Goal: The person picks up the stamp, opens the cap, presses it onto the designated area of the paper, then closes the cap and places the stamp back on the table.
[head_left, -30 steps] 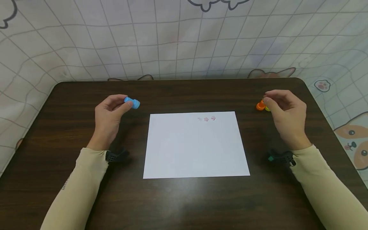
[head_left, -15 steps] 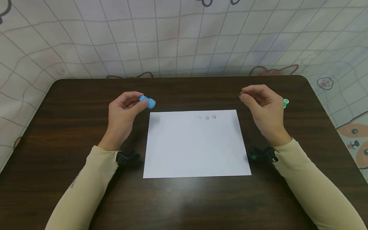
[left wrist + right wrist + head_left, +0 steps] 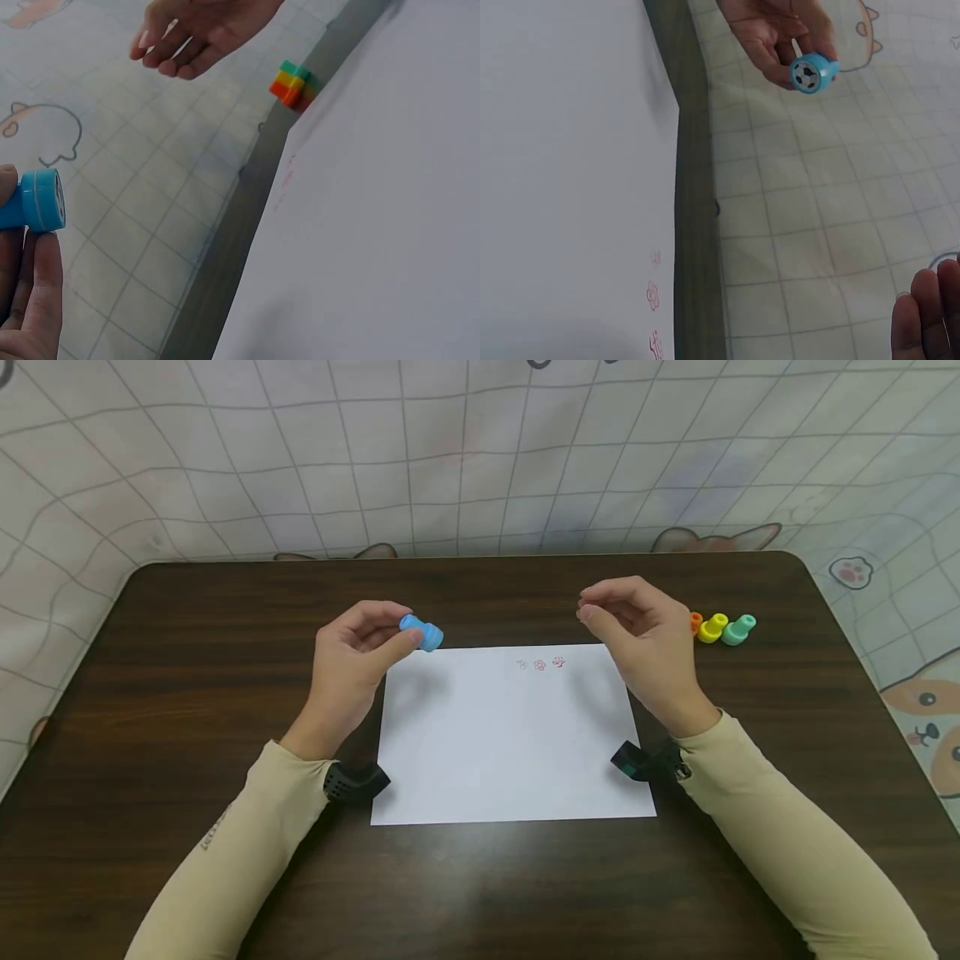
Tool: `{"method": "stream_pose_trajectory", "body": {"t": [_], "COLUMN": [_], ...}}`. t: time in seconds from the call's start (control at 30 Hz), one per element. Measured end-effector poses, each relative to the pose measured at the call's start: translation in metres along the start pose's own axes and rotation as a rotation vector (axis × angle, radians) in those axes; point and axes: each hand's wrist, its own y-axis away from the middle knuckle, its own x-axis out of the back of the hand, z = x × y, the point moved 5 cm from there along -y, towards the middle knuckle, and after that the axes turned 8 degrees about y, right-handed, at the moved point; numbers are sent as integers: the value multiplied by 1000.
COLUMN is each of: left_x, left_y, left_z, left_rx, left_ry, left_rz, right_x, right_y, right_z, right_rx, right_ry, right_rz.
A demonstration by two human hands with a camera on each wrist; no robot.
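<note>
My left hand (image 3: pixel 360 652) pinches a small blue stamp (image 3: pixel 422 632) just above the top left corner of a white sheet of paper (image 3: pixel 510 743). The stamp (image 3: pixel 812 73) shows a football pattern on its face in the right wrist view, and it (image 3: pixel 34 201) also appears in the left wrist view. My right hand (image 3: pixel 637 627) hovers over the sheet's top right corner with loosely curled fingers and holds nothing. Three small red prints (image 3: pixel 540 664) mark the paper near its top edge.
Orange, yellow and green stamps (image 3: pixel 722 627) lie in a row on the dark wooden table (image 3: pixel 187 693) to the right of my right hand. A gridded cloth with cartoon animals (image 3: pixel 450 460) hangs behind the table.
Both hands have moved inward toward the paper. My right hand left the orange, yellow and green stamps behind on the table; my left hand still carries the blue stamp.
</note>
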Motion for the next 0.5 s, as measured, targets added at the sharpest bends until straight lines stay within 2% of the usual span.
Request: {"method": "stream_pose_trajectory", "body": {"t": [0.37, 0.5], "left_x": [-24, -30], "left_y": [8, 13], "left_z": [-4, -4], "left_rx": [36, 51], "left_ry": [2, -31], "left_rz": [-41, -52], "right_x": [-24, -31], "right_y": [14, 18], "right_z": [-6, -9], "right_rx": [-69, -74], "right_ry": [12, 1], "right_rz": [-141, -195]}}
